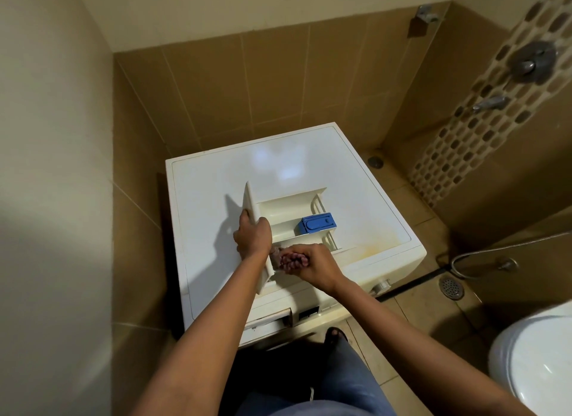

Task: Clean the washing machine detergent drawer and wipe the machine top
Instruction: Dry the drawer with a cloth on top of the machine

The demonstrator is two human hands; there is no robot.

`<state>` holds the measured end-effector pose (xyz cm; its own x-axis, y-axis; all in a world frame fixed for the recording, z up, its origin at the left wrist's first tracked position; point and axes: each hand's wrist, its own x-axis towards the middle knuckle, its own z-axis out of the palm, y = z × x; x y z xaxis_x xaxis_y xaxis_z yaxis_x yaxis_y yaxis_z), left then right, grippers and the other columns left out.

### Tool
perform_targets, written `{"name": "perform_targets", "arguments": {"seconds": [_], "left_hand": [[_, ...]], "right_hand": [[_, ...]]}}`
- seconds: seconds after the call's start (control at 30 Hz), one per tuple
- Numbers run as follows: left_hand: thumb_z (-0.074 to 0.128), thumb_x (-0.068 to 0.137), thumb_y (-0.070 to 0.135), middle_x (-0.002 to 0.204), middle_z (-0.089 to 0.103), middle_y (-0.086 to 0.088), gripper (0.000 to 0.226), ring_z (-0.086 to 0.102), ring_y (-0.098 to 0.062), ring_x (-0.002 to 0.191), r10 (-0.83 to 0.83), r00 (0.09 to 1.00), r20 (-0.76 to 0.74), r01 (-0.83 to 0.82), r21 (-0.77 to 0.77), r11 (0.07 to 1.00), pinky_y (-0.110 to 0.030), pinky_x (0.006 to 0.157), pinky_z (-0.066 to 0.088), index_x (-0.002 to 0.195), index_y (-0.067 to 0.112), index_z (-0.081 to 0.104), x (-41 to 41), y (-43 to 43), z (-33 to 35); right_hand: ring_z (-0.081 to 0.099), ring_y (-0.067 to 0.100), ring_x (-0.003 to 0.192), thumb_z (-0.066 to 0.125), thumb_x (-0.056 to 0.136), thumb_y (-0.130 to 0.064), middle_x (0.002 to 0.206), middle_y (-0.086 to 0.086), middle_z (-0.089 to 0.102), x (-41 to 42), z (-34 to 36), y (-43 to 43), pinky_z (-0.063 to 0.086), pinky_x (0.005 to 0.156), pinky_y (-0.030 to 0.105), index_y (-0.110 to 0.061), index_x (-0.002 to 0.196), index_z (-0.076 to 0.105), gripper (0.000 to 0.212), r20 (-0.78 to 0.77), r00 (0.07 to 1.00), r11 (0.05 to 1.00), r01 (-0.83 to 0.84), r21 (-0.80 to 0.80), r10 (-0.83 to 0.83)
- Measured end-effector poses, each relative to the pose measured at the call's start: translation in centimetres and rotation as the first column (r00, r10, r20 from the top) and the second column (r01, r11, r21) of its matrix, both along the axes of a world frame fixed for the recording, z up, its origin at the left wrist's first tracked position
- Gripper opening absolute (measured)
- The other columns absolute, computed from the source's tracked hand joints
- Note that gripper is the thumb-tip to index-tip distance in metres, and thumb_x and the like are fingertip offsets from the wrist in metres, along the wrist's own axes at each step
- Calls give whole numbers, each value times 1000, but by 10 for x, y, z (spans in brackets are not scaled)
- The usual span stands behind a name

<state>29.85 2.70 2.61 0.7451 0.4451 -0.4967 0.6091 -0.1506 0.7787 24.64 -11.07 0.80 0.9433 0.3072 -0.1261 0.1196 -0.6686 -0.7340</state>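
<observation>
The right hand [312, 262] is curled tight round a bunched pinkish-maroon cloth [292, 260], which it presses into the near end of the detergent drawer [288, 211]. Just beside it, the left hand [252, 237] clamps the drawer's flat front panel, with the thumb on one face and the fingers wrapped over the edge. The two hands are close together, almost touching at the wrist.

The drawer is out of the machine and lies on the machine top [216, 180], roughly in the middle, with its front panel upright on the left and its compartments running off to the right. A blue insert [315, 223] sits in one compartment toward the far end (the other compartments look bare and cream-coloured). The top itself is white, with a yellowish stain near its right front corner.

Below the near edge, the open drawer slot [272, 321] shows in the machine's front, and a control knob [381, 285] sits further right. The machine stands in a tiled corner. To the right are a floor drain [452, 288], a looped shower hose [495, 248] and the rim of a white toilet [532, 363]; a shower valve [532, 59] is on the mosaic wall strip.
</observation>
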Motion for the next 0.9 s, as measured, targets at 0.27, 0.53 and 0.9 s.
{"name": "perform_targets", "arguments": {"seconds": [0.27,0.53,0.9], "left_hand": [[40,69,46,114,60,-10,65,65,-31,88,-10,1000,3,10,-26,1000,-45,90,53,133,41,46,1,0,-14],[42,84,32,122,56,-10,56,57,-30,96,-14,1000,27,14,8,1000,-44,95,49,140,34,44,1,1,-4],[42,82,29,125,56,-6,57,56,-28,99,-37,999,33,37,-12,999,-43,96,48,139,33,45,-2,2,-3]], "right_hand": [[30,24,141,50,93,-16,149,16,37,-7,-6,20,10,116,22,-3,143,38,53,208,929,937,-255,-237,305],[62,22,82,60,79,-5,89,0,68,-14,-2,4,44,76,24,-16,101,65,25,295,925,961,-181,-208,239],[66,25,88,72,75,-3,93,0,71,-6,-10,-87,56,60,36,-19,103,70,32,376,926,946,102,-309,23]]}}
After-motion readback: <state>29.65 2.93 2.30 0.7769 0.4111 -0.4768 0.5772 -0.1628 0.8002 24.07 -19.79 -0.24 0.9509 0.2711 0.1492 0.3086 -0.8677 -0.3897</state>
